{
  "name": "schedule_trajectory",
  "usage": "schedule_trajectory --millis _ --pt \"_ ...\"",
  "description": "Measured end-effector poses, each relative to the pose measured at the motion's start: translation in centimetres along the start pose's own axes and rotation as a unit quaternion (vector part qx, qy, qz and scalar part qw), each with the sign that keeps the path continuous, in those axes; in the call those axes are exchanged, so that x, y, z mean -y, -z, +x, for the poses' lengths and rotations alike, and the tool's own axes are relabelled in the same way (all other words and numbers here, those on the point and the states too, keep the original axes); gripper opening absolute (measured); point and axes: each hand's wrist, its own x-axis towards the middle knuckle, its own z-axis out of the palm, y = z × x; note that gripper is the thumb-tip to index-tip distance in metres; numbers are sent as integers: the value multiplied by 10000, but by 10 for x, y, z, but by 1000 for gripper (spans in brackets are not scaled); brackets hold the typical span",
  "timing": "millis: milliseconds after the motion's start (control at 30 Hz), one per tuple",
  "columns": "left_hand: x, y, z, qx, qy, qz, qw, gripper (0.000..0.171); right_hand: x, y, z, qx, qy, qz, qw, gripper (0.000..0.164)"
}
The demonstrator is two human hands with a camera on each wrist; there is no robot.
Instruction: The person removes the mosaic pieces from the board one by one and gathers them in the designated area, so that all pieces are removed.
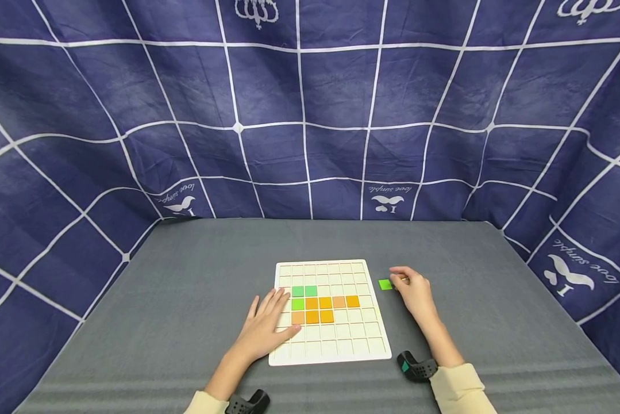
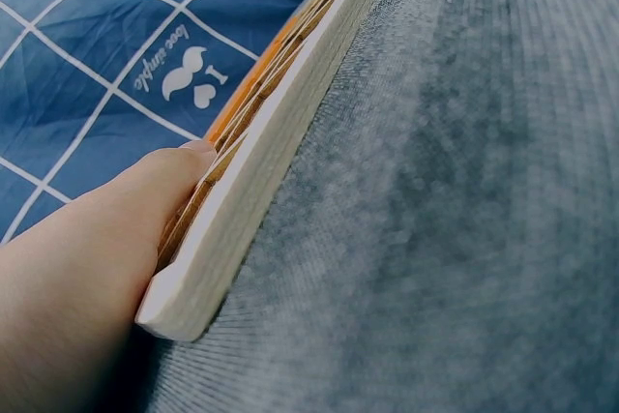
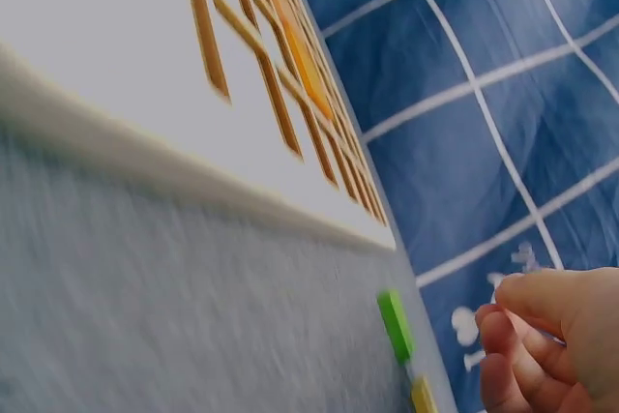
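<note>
Held the right hand [image 1: 415, 290] with fingers curled, in a narrow shape, fingertips close to the thumb; saw nothing between them, but could not tell surely about some small thing hidden inside. Found the green tile [image 1: 384, 284] on the table [image 1: 211, 259], just left of these fingertips, between right hand and board [image 1: 335, 359]. Saw its face as square, so could name no long axis. Found the yellow tile [image 3: 423, 397] just beside it, almost in one line with it in the right wrist view, both apart from the fingers there. Judged this short leftward relation as the important one for the coming move, with right hand clearly nearer than left. Farther left, rested the left hand [image 1: 262, 330] on the board's left side, fingers straight and spread. Saw orange tiles [image 1: 312, 317] in the board's middle rows. Behind everything, saw a blue curtain [image 1: 335, 155].
</note>
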Motion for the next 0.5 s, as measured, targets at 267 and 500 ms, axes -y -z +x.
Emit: schedule_trajectory --millis 267,500 --pt "1 -2 -1 -24 23 26 10000 81 24 -20 -14 461 265 411 9977 19" --pt "1 -3 2 -56 3 -20 10000 81 54 -45 -24 692 842 226 9938 15"
